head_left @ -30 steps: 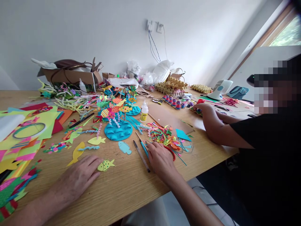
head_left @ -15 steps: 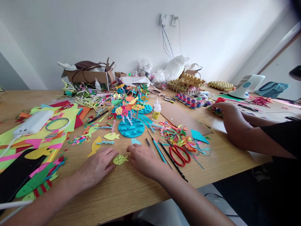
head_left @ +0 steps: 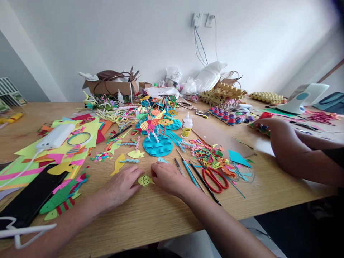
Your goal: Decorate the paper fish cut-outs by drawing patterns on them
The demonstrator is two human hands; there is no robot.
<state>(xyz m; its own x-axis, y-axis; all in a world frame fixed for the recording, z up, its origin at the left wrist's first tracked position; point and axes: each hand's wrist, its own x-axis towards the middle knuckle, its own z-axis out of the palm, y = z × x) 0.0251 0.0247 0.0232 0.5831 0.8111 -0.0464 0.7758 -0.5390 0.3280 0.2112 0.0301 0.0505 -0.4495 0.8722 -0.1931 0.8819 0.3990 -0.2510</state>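
A small yellow-green paper fish (head_left: 145, 180) with dark dots lies near the table's front edge, between my two hands. My left hand (head_left: 124, 184) touches its head end with closed fingers. At its tail end my right hand (head_left: 164, 176) is curled, its fingertips pressed on the fish. Just behind my right hand lies a light blue paper fish (head_left: 162, 160), partly covered. A yellow fish (head_left: 118, 164) with a blue twisted strip is behind my left hand. Further back stands a blue scalloped disc (head_left: 157, 146) under a cluster of colourful fish (head_left: 153, 123).
Red-handled scissors (head_left: 215, 180), pencils (head_left: 205, 182) and paper scraps (head_left: 212, 157) lie to the right. Glue bottles (head_left: 186, 129) stand behind. Coloured sheets (head_left: 88, 138) and a black phone (head_left: 29, 193) are at left. Another person's arm (head_left: 288, 150) rests at right.
The view has turned left, so things appear further right. The fish and both hands stay together; the right hand's fingers are more curled at the tail.
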